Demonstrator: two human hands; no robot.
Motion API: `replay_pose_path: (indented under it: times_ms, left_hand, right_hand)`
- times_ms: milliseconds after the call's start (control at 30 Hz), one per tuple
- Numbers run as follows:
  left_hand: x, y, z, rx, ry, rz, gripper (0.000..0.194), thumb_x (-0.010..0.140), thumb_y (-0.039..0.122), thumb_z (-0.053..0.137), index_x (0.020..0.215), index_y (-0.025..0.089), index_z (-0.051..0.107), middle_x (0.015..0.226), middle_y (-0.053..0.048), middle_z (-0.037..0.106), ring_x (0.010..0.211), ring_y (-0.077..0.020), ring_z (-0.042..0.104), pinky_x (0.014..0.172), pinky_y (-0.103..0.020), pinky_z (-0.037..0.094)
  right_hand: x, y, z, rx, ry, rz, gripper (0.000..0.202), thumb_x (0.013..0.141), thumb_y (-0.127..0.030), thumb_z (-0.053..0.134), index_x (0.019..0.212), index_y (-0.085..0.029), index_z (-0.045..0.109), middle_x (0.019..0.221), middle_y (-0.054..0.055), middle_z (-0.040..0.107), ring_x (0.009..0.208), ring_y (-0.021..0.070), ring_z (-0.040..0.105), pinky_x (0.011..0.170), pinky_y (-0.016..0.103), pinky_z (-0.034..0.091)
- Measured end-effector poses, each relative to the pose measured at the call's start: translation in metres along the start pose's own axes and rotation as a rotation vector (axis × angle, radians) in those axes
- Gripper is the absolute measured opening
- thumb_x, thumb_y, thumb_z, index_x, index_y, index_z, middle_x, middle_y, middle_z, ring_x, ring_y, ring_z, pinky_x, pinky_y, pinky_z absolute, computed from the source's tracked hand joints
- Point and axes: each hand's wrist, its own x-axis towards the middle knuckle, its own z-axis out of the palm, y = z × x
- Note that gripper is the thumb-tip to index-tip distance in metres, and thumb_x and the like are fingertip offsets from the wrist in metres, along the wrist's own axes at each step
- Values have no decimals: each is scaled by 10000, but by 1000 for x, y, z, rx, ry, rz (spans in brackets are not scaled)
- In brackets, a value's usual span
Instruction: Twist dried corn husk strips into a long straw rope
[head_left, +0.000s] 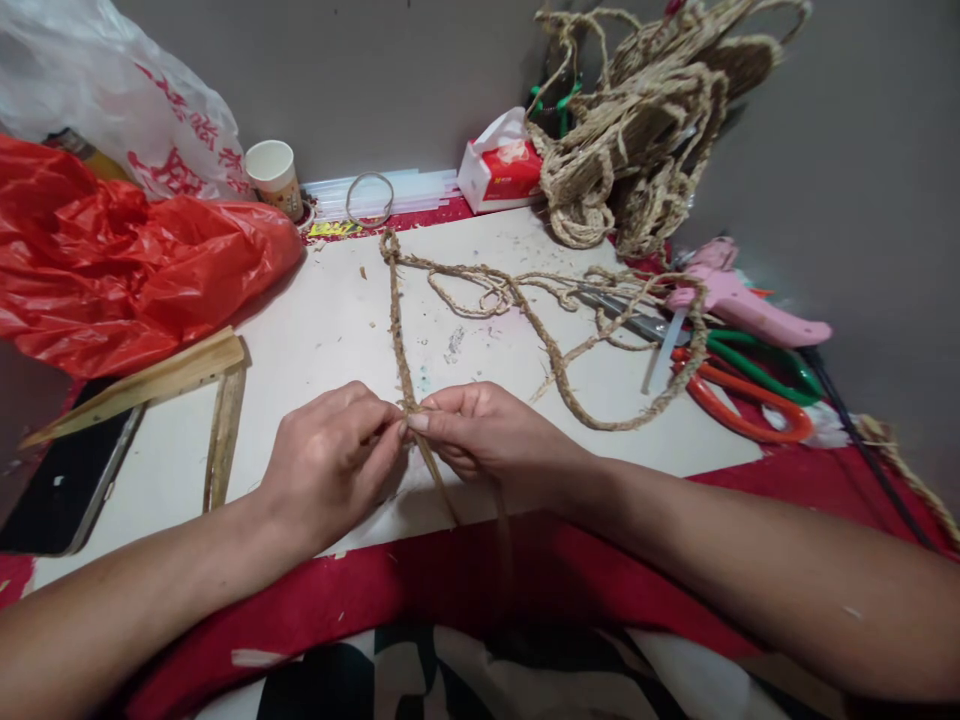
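Left hand: here at the middle of the near edge, the left hand has thumb and fingertips pinched together on the braided rope.
Right hand: and the right hand is right up beside it, thumb and fingers closed on the same spot.
Rope: down it comes from a knotted end near the far side of the white board, straight to the fingers, with loose strands poking out below; another length sweeps right in a wide loop.
Board: flat on the red-covered counter, sprinkled with bits and stains.
Right side: a pink glue gun by green-handled scissors and orange-handled scissors, and behind them a big rope bundle!
Back: paper cup, clear sticks with a thin ring, then the tissue pack near the bundle.
Left side: red bag in front of a white bag; below, a dried strip lies across the phone.
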Motion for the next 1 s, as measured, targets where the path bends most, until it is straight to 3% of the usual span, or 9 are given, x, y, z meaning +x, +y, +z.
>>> replay_pose_path:
  times_ms: [167,333,433,567,700,900,1000]
  left_hand:
    - [-6,-3,5,322,122,238,88,818,167,553,778,169,631,695,-27,645,619,-133,559,564,-253,425]
    - [-11,-2,7,454,116,435,186,824,153,532,967,110,641,747,-52,672,635,-165,566,581,-300,422]
    - [-12,1,7,497,104,479,232,822,140,523,1011,61,632,756,-65,683,623,-170,566,556,-304,409]
    - [-13,0,6,483,66,499,257,810,151,551,1040,63,627,780,-63,687,618,-165,553,562,-308,419]
    - [-11,-7,2,317,84,479,233,794,170,598,1020,120,633,759,-43,669,630,-151,554,594,-297,441]
    - [0,-6,0,-113,142,230,159,790,122,589,933,157,650,867,-64,677,808,-150,617,695,-272,524]
    - [1,-3,-5,-180,163,217,160,781,91,589,909,153,661,847,-56,699,831,-146,646,712,-247,534]
  right_hand:
    - [0,2,-2,132,-56,44,396,779,-407,651,597,-173,388,438,-109,236,381,26,124,366,200,69]
    - [0,3,-2,177,-46,27,372,774,-362,664,614,-172,388,448,-109,238,386,20,137,369,184,78]
    - [0,2,-2,194,-25,36,337,784,-354,653,630,-165,421,442,-110,239,380,20,138,361,180,78]
    - [-1,2,-2,195,-22,35,319,790,-358,649,640,-158,450,433,-108,256,374,20,143,355,178,86]
    - [-1,4,-2,190,-34,17,356,774,-361,669,617,-166,416,432,-104,272,378,23,161,364,188,95]
    - [-3,-1,-1,194,-87,13,383,766,-391,678,618,-166,405,439,-107,272,383,23,155,369,191,94]
    - [-3,-4,-1,203,-102,25,352,762,-381,683,640,-156,440,444,-107,280,384,20,157,367,181,98]
